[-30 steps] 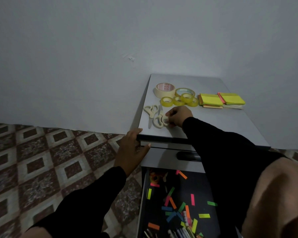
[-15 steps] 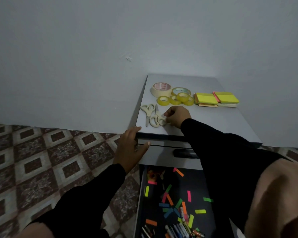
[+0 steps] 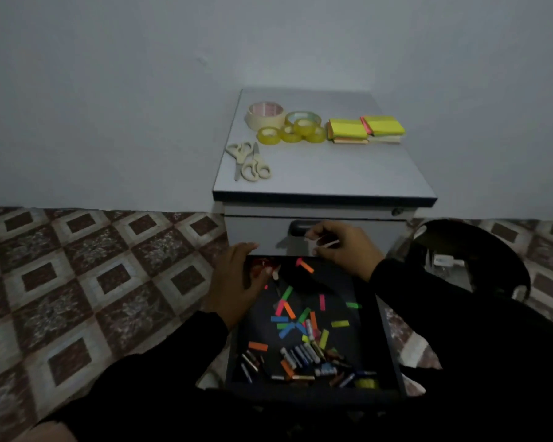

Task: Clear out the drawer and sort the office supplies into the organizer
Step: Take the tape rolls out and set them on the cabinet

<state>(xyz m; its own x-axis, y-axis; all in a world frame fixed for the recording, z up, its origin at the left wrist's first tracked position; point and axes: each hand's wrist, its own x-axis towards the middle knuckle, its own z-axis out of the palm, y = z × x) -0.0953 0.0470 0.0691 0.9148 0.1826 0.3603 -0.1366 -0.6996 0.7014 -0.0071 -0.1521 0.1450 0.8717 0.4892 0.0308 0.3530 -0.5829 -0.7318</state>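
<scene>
Dim, flat light here, with a cool grey cast over the wall (image 3: pixel 141 90). No lamp in view, and no glare on anything. The cabinet top (image 3: pixel 326 167) is the brightest surface, catching soft light from above. Below it, the open drawer (image 3: pixel 377 339) sinks into shadow, its black floor nearly featureless; only the neon paper strips (image 3: pixel 322 303) stand out. A soft shadow sits on the drawer front under the right hand (image 3: pixel 342 250). Both black sleeves merge into one dark mass, detail crushed. The fingers (image 3: pixel 316 232) look slightly smeared. The floor tiles (image 3: pixel 77 282) stretch and bow toward the left edge, typical wide-angle warp. Overall grainy, soft, compressed.
</scene>
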